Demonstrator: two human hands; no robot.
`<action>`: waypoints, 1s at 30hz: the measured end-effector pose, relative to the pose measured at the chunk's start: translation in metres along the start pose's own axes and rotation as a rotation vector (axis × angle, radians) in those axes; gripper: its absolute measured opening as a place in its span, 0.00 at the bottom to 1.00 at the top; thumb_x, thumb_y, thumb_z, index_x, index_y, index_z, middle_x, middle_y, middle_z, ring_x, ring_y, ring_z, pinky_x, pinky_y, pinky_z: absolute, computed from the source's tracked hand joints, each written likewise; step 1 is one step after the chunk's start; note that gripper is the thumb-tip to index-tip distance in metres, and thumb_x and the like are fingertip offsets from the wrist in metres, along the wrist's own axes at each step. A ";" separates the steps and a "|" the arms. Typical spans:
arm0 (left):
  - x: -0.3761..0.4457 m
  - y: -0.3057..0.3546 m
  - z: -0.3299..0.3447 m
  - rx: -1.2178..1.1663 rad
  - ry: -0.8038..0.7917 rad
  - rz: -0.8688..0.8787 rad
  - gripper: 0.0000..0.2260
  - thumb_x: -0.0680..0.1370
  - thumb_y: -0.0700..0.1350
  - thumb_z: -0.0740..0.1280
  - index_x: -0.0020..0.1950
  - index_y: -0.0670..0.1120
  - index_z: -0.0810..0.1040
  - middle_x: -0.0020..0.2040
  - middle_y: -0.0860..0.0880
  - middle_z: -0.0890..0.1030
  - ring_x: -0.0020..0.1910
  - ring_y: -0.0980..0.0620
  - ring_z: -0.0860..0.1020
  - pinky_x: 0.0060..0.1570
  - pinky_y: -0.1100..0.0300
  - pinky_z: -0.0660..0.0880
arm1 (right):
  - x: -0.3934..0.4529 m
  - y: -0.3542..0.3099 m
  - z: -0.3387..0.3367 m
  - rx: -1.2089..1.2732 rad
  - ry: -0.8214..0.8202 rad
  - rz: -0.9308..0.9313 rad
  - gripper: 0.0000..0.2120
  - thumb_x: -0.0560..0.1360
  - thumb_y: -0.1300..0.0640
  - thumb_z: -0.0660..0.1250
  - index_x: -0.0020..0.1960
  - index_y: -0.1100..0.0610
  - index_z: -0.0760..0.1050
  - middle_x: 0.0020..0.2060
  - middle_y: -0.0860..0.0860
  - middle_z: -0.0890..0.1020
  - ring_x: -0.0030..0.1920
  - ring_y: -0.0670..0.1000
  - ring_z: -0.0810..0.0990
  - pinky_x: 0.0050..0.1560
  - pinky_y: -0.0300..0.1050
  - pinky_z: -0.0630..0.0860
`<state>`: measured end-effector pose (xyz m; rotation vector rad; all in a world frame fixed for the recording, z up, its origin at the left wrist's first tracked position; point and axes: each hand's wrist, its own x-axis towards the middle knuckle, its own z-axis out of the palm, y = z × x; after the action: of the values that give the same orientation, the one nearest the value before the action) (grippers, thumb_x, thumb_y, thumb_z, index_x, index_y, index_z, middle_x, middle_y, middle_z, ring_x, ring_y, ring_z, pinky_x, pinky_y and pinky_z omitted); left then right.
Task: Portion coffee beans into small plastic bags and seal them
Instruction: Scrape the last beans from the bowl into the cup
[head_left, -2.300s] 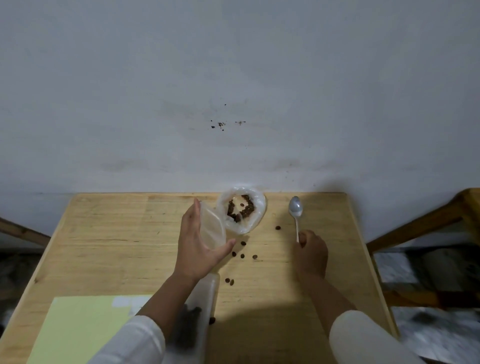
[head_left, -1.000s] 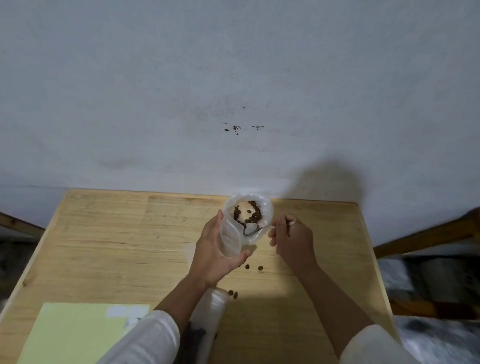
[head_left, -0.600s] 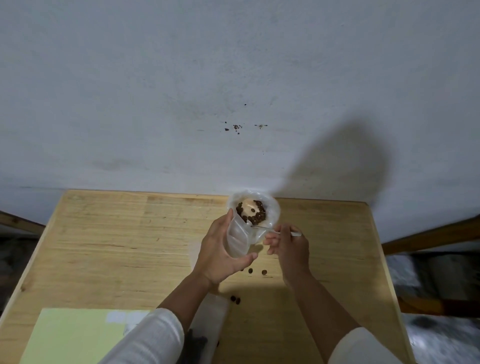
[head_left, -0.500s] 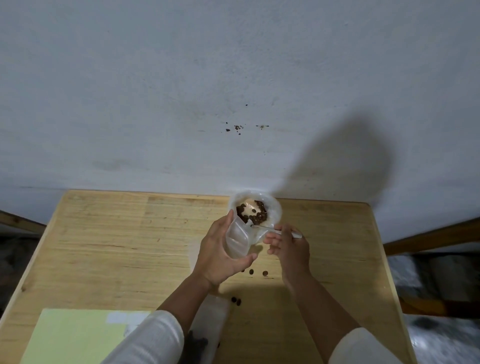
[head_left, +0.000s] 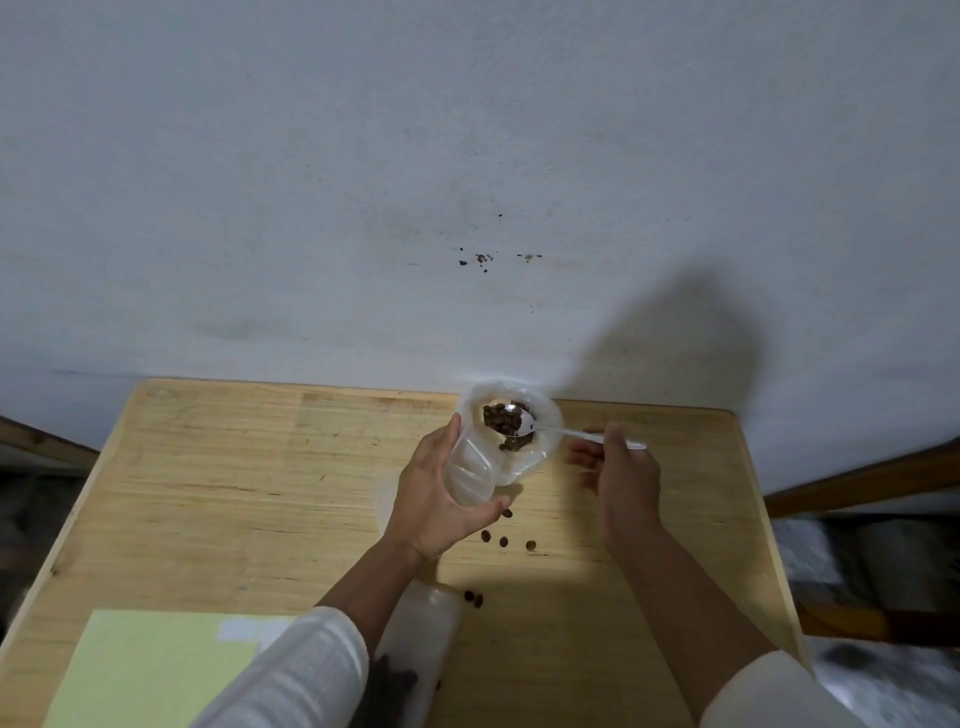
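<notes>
My left hand (head_left: 434, 501) grips a small clear plastic bag (head_left: 470, 470), held upright above the wooden table (head_left: 234, 493). Just behind it sits a larger open bag of coffee beans (head_left: 540, 447) near the table's far edge. My right hand (head_left: 621, 475) pinches the handle of a metal spoon (head_left: 566, 432). The spoon's bowl lies level over the open bag, heaped with dark beans. Several loose beans (head_left: 504, 542) lie scattered on the table under my hands.
A pale green sheet (head_left: 140, 670) lies at the near left corner. A filled clear bag with beans (head_left: 415, 654) lies near my left sleeve. A white wall stands right behind the table. Wooden furniture (head_left: 857, 478) shows to the right.
My right hand picked up the spoon from the table, dipped it into the open bag, and now it has drawn back to the right with the spoon lifted full of beans.
</notes>
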<state>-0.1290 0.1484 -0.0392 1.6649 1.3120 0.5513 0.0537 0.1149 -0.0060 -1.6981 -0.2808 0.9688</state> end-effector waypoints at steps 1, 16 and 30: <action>0.000 0.000 0.000 -0.001 0.000 0.000 0.49 0.61 0.59 0.78 0.76 0.50 0.57 0.68 0.54 0.67 0.67 0.58 0.65 0.65 0.66 0.64 | -0.001 -0.006 -0.002 0.003 -0.006 -0.019 0.16 0.81 0.54 0.55 0.42 0.58 0.77 0.31 0.53 0.82 0.26 0.46 0.79 0.23 0.38 0.72; -0.001 0.006 0.000 0.034 0.048 0.033 0.47 0.63 0.57 0.77 0.76 0.50 0.57 0.69 0.53 0.66 0.63 0.63 0.63 0.59 0.74 0.60 | -0.036 -0.027 -0.002 -0.332 -0.033 -0.549 0.16 0.81 0.58 0.55 0.39 0.50 0.76 0.27 0.50 0.80 0.26 0.46 0.78 0.30 0.42 0.75; -0.007 0.009 0.001 0.129 -0.005 0.226 0.48 0.62 0.63 0.72 0.75 0.59 0.51 0.67 0.55 0.66 0.66 0.60 0.67 0.63 0.72 0.63 | 0.001 0.016 0.014 -0.379 0.268 -0.025 0.17 0.80 0.59 0.50 0.43 0.63 0.75 0.26 0.51 0.79 0.22 0.49 0.75 0.29 0.40 0.72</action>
<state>-0.1253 0.1416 -0.0306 1.9343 1.1836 0.6044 0.0403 0.1193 -0.0215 -2.1405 -0.3206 0.6866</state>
